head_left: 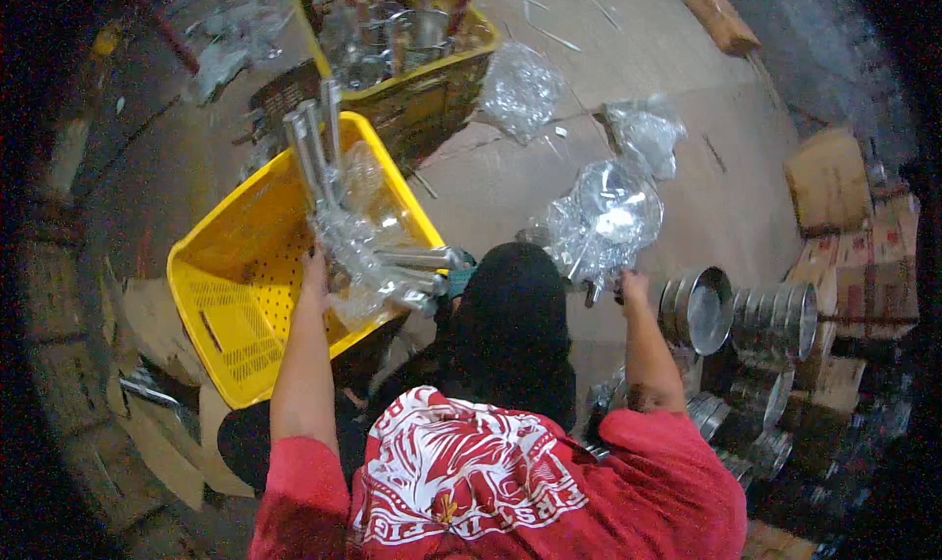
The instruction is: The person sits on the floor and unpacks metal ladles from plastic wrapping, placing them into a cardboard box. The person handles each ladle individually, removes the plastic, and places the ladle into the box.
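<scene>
My left hand [315,274] reaches into a yellow plastic basket [234,234] and closes against the side of a plastic-wrapped bundle of metal tubes [345,229]. The bundle lies tilted across the basket, tubes jutting over its far and right rims. Its fingertips are partly hidden. On the right, my right hand [636,287] is closed at the near end of a clear-wrapped shiny metal piece [616,207] with a round top and short tube ends at the bottom. The plastic blurs the exact kind of this piece.
Another yellow basket [417,99] holding metal parts stands beyond. Crumpled clear plastic [522,89] and a wrapped packet [648,133] lie on the floor. Round metal rings [708,310] are lined up by my right arm. Cardboard boxes [829,179] flank the right side, and cardboard flaps [157,428] the left.
</scene>
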`<state>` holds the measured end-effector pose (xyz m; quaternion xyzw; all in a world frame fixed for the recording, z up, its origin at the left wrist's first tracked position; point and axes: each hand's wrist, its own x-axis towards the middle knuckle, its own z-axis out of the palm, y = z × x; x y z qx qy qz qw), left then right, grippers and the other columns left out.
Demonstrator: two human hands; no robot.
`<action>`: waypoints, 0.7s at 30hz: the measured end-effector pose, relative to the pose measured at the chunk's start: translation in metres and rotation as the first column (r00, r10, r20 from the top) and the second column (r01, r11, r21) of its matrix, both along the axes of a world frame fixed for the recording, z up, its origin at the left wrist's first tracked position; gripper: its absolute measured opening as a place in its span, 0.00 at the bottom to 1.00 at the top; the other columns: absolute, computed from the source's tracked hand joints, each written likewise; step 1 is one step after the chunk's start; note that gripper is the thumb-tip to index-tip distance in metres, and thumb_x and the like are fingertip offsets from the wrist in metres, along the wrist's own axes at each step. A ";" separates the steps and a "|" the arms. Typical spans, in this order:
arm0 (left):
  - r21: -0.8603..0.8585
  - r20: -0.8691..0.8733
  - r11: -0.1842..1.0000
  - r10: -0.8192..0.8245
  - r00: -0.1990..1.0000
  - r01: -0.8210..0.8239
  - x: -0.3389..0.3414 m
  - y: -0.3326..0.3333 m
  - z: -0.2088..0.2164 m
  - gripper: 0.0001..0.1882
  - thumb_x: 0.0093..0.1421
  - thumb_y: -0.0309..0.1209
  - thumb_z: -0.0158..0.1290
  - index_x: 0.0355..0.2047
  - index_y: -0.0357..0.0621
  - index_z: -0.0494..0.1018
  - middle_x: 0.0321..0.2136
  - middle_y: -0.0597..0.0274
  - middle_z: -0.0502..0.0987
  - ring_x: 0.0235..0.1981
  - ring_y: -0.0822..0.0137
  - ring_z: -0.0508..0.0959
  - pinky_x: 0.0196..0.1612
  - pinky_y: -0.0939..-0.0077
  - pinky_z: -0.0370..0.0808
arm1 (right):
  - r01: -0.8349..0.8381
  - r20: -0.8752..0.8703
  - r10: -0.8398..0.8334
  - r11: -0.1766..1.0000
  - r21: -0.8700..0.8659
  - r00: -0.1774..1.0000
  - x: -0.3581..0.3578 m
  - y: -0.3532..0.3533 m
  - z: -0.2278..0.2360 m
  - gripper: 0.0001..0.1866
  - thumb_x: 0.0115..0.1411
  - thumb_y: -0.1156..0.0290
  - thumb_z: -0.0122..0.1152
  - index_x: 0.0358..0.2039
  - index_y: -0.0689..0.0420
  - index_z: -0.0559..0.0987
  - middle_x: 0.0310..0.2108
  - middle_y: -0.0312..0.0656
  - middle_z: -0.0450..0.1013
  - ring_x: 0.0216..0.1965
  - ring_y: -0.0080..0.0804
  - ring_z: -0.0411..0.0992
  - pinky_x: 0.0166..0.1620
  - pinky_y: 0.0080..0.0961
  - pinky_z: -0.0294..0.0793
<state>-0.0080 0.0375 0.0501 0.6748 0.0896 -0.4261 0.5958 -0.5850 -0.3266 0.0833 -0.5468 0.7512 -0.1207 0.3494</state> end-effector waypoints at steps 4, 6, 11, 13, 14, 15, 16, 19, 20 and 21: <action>-0.093 -0.104 0.996 -0.025 0.994 0.015 0.019 0.007 -0.030 0.36 0.67 0.54 0.49 0.67 0.48 0.54 0.58 0.53 0.69 0.50 0.54 0.75 0.52 0.51 0.75 | 0.152 0.129 -0.180 0.967 0.203 0.975 -0.016 0.043 -0.065 0.28 0.60 0.47 0.59 0.51 0.55 0.78 0.41 0.48 0.77 0.37 0.42 0.73 0.38 0.42 0.73; -0.180 -0.162 0.983 -0.052 0.985 0.022 0.030 0.011 -0.047 0.32 0.68 0.53 0.49 0.65 0.48 0.58 0.56 0.55 0.71 0.50 0.54 0.76 0.52 0.52 0.75 | 0.205 0.345 -0.419 0.834 0.512 0.840 0.009 0.043 -0.081 0.30 0.59 0.45 0.60 0.53 0.54 0.77 0.49 0.50 0.75 0.44 0.47 0.72 0.43 0.48 0.73; -0.280 -0.291 0.960 -0.072 0.954 -0.012 0.033 0.021 -0.058 0.29 0.68 0.55 0.47 0.60 0.49 0.66 0.54 0.59 0.74 0.53 0.56 0.74 0.54 0.52 0.74 | 0.175 0.368 -0.371 0.867 0.467 0.853 0.069 0.004 -0.113 0.29 0.57 0.46 0.63 0.51 0.54 0.78 0.50 0.50 0.73 0.45 0.49 0.71 0.43 0.50 0.72; -0.286 -0.333 0.958 -0.086 0.939 -0.014 0.027 0.024 -0.053 0.33 0.67 0.56 0.48 0.63 0.49 0.62 0.56 0.59 0.72 0.55 0.55 0.73 0.55 0.50 0.73 | 0.139 0.374 -0.441 0.778 0.613 0.816 0.075 -0.015 -0.119 0.24 0.56 0.51 0.65 0.45 0.55 0.79 0.41 0.53 0.76 0.39 0.54 0.74 0.39 0.50 0.74; -0.277 -0.320 0.961 -0.082 0.944 -0.011 0.024 0.026 -0.051 0.36 0.66 0.57 0.49 0.66 0.49 0.58 0.58 0.59 0.70 0.56 0.55 0.72 0.55 0.49 0.73 | 0.262 0.037 -0.299 0.882 0.393 0.953 0.073 -0.014 -0.121 0.21 0.58 0.57 0.61 0.42 0.64 0.80 0.36 0.55 0.77 0.32 0.43 0.75 0.36 0.46 0.74; -0.192 -0.312 0.980 -0.005 0.950 -0.058 0.022 0.027 -0.050 0.40 0.65 0.58 0.50 0.68 0.49 0.54 0.60 0.58 0.68 0.56 0.54 0.72 0.56 0.48 0.72 | 0.148 -0.011 -0.153 0.931 0.334 0.988 0.063 -0.013 -0.118 0.20 0.58 0.57 0.61 0.40 0.62 0.80 0.35 0.55 0.78 0.38 0.45 0.77 0.38 0.43 0.75; -0.131 -0.223 0.991 -0.021 0.975 -0.009 0.020 0.028 -0.050 0.45 0.63 0.60 0.52 0.70 0.49 0.48 0.62 0.57 0.65 0.57 0.52 0.71 0.56 0.46 0.71 | 0.053 -0.073 -0.036 0.969 0.241 0.997 0.051 -0.010 -0.113 0.18 0.58 0.57 0.62 0.37 0.60 0.80 0.35 0.55 0.78 0.44 0.46 0.78 0.40 0.41 0.75; -0.135 -0.154 0.989 -0.084 0.984 0.063 0.021 0.024 -0.061 0.56 0.59 0.64 0.54 0.73 0.52 0.35 0.67 0.54 0.58 0.61 0.48 0.66 0.57 0.42 0.69 | -0.406 -0.310 0.392 0.913 0.020 0.866 0.019 0.016 -0.084 0.16 0.60 0.57 0.60 0.35 0.60 0.79 0.29 0.44 0.75 0.34 0.39 0.75 0.37 0.40 0.73; -0.086 -0.153 0.995 -0.057 0.987 0.044 0.021 0.022 -0.065 0.57 0.59 0.64 0.54 0.73 0.53 0.33 0.68 0.52 0.57 0.62 0.47 0.65 0.57 0.42 0.69 | -0.119 -0.040 0.121 0.992 0.042 0.992 0.014 0.025 -0.071 0.17 0.60 0.56 0.60 0.35 0.59 0.78 0.27 0.40 0.72 0.31 0.35 0.73 0.37 0.38 0.72; 0.007 -0.174 1.000 -0.018 0.985 0.020 0.021 0.018 -0.068 0.56 0.59 0.64 0.53 0.73 0.55 0.33 0.68 0.52 0.57 0.63 0.47 0.64 0.57 0.41 0.69 | 0.261 0.167 -0.274 0.960 0.100 0.947 0.012 0.036 -0.055 0.17 0.61 0.55 0.59 0.34 0.57 0.77 0.26 0.36 0.70 0.28 0.32 0.71 0.36 0.37 0.71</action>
